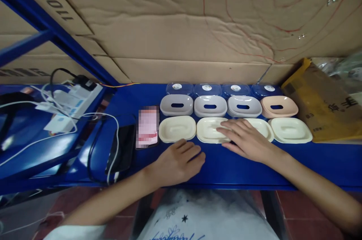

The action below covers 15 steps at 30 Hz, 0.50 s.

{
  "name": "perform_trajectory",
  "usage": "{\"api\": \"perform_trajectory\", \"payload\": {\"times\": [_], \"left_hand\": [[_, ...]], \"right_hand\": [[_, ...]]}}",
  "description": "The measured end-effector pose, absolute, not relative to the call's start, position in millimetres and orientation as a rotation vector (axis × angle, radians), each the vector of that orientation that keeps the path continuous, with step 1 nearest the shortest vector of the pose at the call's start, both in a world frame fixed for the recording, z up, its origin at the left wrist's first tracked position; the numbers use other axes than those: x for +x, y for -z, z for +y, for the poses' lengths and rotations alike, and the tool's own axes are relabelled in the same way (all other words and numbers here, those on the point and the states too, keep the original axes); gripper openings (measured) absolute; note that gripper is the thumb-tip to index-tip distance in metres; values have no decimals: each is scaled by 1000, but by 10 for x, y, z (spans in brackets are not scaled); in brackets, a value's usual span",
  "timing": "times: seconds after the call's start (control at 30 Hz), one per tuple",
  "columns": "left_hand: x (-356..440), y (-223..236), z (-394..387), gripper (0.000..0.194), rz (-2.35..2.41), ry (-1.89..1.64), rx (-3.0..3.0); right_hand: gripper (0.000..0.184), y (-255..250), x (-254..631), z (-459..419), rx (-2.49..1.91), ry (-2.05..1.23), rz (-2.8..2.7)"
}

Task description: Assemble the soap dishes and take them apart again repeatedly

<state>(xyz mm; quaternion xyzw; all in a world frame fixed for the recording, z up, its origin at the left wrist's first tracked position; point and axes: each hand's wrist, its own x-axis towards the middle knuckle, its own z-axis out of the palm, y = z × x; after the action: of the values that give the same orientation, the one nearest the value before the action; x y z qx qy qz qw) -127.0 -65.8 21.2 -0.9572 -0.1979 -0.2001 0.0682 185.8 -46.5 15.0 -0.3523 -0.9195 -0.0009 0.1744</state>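
My right hand (244, 140) reaches over a row of cream oval trays, fingers stretched out and apart, with nothing in its grip. Its fingertips lie over the right side of the second cream tray (207, 130) and seem to touch it. Part of the third cream tray (261, 128) is covered by this hand. My left hand (181, 162) rests with curled fingers just in front of the first cream tray (177, 128); nothing shows in it, though its palm is hidden. At the row's right end lies another cream tray (291, 130).
Behind are grey slotted oval covers (177, 111), a peach one (278, 113) and clear lids (207, 90) with round stickers. Left are a lit phone (147, 126), a dark phone (121, 147) and a cabled power strip (73, 108). A yellow-brown package (325, 108) bounds the right.
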Motion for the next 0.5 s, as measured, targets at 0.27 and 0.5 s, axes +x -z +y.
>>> {"api": "perform_trajectory", "payload": {"times": [0.27, 0.5], "left_hand": [[-1625, -544, -150, 60, -1200, 175, -2826], [-1820, -454, -108, 46, -1239, 61, -2894]], "right_hand": [[54, -169, 1612, -394, -961, -39, -2707], [44, -232, 1570, -77, -907, -30, -2613]]}}
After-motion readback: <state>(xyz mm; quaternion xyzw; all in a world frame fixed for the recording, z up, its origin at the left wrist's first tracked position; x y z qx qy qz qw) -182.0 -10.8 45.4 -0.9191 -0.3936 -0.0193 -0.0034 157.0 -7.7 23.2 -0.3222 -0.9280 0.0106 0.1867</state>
